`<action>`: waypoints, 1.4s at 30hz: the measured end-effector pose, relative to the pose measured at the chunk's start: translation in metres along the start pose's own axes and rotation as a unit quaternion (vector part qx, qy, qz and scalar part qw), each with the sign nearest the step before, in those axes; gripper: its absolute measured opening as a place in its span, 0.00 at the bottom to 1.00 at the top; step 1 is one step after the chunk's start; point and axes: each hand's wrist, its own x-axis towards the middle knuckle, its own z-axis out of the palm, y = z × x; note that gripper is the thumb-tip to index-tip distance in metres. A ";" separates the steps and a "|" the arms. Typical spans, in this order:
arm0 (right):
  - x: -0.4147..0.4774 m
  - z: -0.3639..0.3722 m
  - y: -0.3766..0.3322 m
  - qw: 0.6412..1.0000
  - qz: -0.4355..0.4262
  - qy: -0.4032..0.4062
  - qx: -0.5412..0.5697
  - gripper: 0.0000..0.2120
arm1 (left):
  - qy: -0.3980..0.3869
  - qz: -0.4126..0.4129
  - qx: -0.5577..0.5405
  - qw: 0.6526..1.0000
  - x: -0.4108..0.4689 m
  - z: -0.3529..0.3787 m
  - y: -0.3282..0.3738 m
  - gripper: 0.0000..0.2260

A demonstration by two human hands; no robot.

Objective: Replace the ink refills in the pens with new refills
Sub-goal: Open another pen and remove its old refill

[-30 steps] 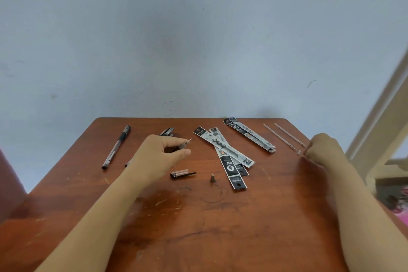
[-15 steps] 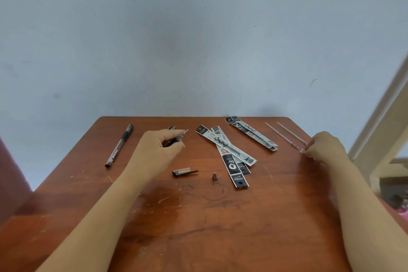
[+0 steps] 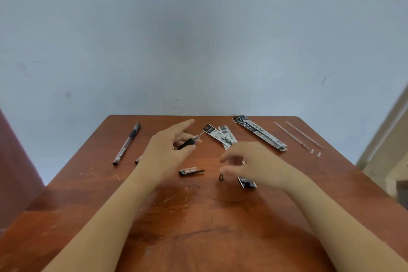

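Above the metal pen tip mid-table, the right hand has come over from the old refills, fingers loosely spread, empty. Left hand pinches the pen barrel.

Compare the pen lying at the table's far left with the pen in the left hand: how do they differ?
The lying pen rests untouched on the table; the held pen is gripped in the left hand. The lying pen looks whole; the held pen shows a bare refill tip. Both have black grips.
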 end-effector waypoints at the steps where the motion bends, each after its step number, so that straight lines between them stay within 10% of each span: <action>1: 0.002 0.005 -0.001 0.999 -0.007 -0.038 -0.025 0.12 | -0.003 0.001 0.008 1.000 0.000 0.001 0.000 0.24; 14: 0.007 0.016 -0.002 0.996 -0.037 -0.051 -0.066 0.08 | -0.027 0.032 0.032 0.999 -0.003 0.004 -0.002 0.09; 22: 0.003 0.007 -0.009 0.946 -0.007 0.190 0.263 0.12 | -0.036 0.050 0.034 0.997 -0.004 0.004 0.000 0.11; 42: 0.003 0.015 -0.013 0.951 -0.028 0.171 0.256 0.13 | -0.056 0.050 0.030 0.997 -0.006 0.005 0.003 0.10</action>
